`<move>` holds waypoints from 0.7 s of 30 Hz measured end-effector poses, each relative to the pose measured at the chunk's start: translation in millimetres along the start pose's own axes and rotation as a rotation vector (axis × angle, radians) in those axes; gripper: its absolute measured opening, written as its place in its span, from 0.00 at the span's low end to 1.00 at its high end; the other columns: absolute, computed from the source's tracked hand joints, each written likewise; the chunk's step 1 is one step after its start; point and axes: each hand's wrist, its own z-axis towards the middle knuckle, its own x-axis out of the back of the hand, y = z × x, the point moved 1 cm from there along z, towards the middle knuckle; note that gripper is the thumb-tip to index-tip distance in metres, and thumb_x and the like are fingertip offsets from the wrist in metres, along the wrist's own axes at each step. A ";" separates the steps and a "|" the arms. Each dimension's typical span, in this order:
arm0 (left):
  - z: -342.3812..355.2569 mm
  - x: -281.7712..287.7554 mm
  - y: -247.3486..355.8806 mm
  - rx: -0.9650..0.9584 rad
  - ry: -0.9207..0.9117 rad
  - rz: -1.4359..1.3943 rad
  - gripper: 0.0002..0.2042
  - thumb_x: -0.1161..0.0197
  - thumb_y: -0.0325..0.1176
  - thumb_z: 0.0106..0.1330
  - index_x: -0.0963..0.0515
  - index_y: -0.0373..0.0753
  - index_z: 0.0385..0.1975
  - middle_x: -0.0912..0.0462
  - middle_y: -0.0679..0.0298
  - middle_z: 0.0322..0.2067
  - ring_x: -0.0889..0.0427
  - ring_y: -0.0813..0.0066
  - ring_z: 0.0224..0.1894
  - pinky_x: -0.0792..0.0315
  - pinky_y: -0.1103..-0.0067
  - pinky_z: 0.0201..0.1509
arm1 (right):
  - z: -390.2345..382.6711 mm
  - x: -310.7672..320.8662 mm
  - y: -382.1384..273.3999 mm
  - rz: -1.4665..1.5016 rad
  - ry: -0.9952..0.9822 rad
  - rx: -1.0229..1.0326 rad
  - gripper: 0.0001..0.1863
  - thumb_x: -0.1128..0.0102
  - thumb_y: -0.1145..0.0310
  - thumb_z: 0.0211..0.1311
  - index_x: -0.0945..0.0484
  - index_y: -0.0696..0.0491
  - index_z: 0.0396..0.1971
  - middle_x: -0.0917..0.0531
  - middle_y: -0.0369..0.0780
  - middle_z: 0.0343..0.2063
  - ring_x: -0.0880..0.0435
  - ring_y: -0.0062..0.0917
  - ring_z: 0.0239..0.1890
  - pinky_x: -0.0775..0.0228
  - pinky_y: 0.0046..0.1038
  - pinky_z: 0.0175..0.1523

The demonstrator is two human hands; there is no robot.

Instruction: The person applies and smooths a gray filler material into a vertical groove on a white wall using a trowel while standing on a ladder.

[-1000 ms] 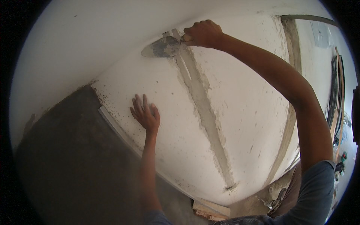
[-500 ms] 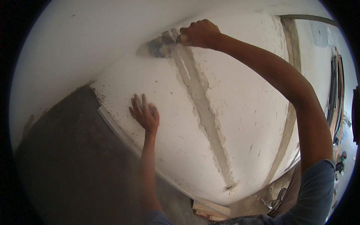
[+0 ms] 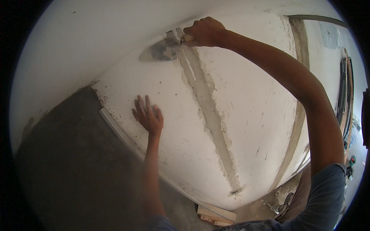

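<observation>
My right hand [image 3: 204, 31] is closed on the wooden handle of a metal trowel [image 3: 161, 52]. Its blade, slightly blurred, lies against the top of a grey filled groove [image 3: 216, 127] in the white wall [image 3: 254, 127], where the wall meets the white surface above. Lower and to the left, my left hand [image 3: 148, 115] rests flat on the wall with fingers spread and nothing in it, near the speckled edge beside a dark grey area [image 3: 73, 154].
A second grey strip [image 3: 289, 154] runs down the wall at the right. Long dark and wooden lengths [image 3: 343, 92] stand at the far right, with small items below. Short wooden boards [image 3: 216, 212] lie at the bottom, near my legs. A pale strip [image 3: 123, 136] edges the white wall.
My right hand and the trowel have moved slightly left and up over the last second. My left hand stays on the wall, shifted only slightly in view.
</observation>
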 end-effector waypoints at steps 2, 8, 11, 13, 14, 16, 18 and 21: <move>-0.4 0.3 -0.2 0.003 -0.004 0.000 0.26 0.54 0.45 0.76 0.37 0.44 0.71 0.43 0.51 0.73 0.47 0.48 0.75 0.54 0.45 0.74 | -0.5 0.1 -1.0 -0.004 -0.012 -0.006 0.26 0.40 0.37 0.60 0.17 0.47 0.38 0.14 0.42 0.25 0.13 0.39 0.32 0.20 0.41 0.42; 0.8 -2.8 0.5 0.005 0.001 -0.005 0.26 0.55 0.45 0.76 0.38 0.44 0.71 0.44 0.51 0.73 0.48 0.48 0.76 0.55 0.45 0.74 | -0.4 -1.6 4.7 -0.035 0.009 -0.036 0.26 0.41 0.38 0.62 0.17 0.47 0.38 0.14 0.42 0.28 0.13 0.38 0.36 0.20 0.42 0.45; -1.8 -0.9 -2.2 0.006 -0.012 0.006 0.26 0.55 0.46 0.76 0.38 0.44 0.71 0.44 0.51 0.73 0.48 0.48 0.76 0.55 0.45 0.74 | -1.8 2.8 0.2 -0.032 -0.048 -0.037 0.24 0.44 0.40 0.64 0.16 0.46 0.38 0.13 0.40 0.32 0.13 0.35 0.40 0.19 0.42 0.48; -2.8 -3.6 0.7 0.010 -0.007 0.011 0.26 0.55 0.46 0.77 0.38 0.45 0.72 0.44 0.51 0.73 0.48 0.48 0.76 0.55 0.45 0.74 | 5.0 1.1 6.2 -0.058 -0.051 -0.073 0.23 0.45 0.40 0.64 0.16 0.46 0.37 0.13 0.39 0.32 0.13 0.34 0.41 0.20 0.42 0.48; -2.6 -2.6 -0.4 0.009 -0.010 0.011 0.26 0.55 0.46 0.77 0.39 0.45 0.72 0.44 0.51 0.73 0.48 0.48 0.76 0.55 0.45 0.74 | 3.2 2.6 4.8 -0.041 -0.019 -0.022 0.23 0.44 0.41 0.64 0.16 0.46 0.37 0.13 0.40 0.32 0.13 0.34 0.41 0.20 0.42 0.49; -2.8 -0.8 -2.7 0.009 -0.014 0.010 0.26 0.56 0.46 0.77 0.39 0.45 0.72 0.44 0.51 0.73 0.48 0.48 0.76 0.55 0.46 0.75 | -1.2 6.2 2.2 -0.006 0.045 0.083 0.22 0.44 0.41 0.65 0.16 0.46 0.37 0.13 0.40 0.32 0.13 0.35 0.41 0.20 0.42 0.49; -0.2 -1.7 -1.1 0.000 -0.006 0.014 0.27 0.56 0.47 0.77 0.39 0.44 0.72 0.44 0.52 0.73 0.48 0.49 0.76 0.55 0.46 0.75 | 6.8 0.1 9.6 -0.065 0.069 0.066 0.23 0.43 0.40 0.63 0.17 0.46 0.37 0.14 0.40 0.28 0.13 0.36 0.37 0.20 0.41 0.45; -3.0 0.3 -3.8 0.002 -0.015 0.022 0.27 0.56 0.47 0.77 0.39 0.44 0.72 0.44 0.52 0.73 0.49 0.49 0.76 0.56 0.46 0.75 | 4.6 -3.0 6.5 -0.080 0.072 0.059 0.23 0.42 0.39 0.63 0.17 0.46 0.36 0.14 0.40 0.26 0.13 0.37 0.34 0.19 0.40 0.43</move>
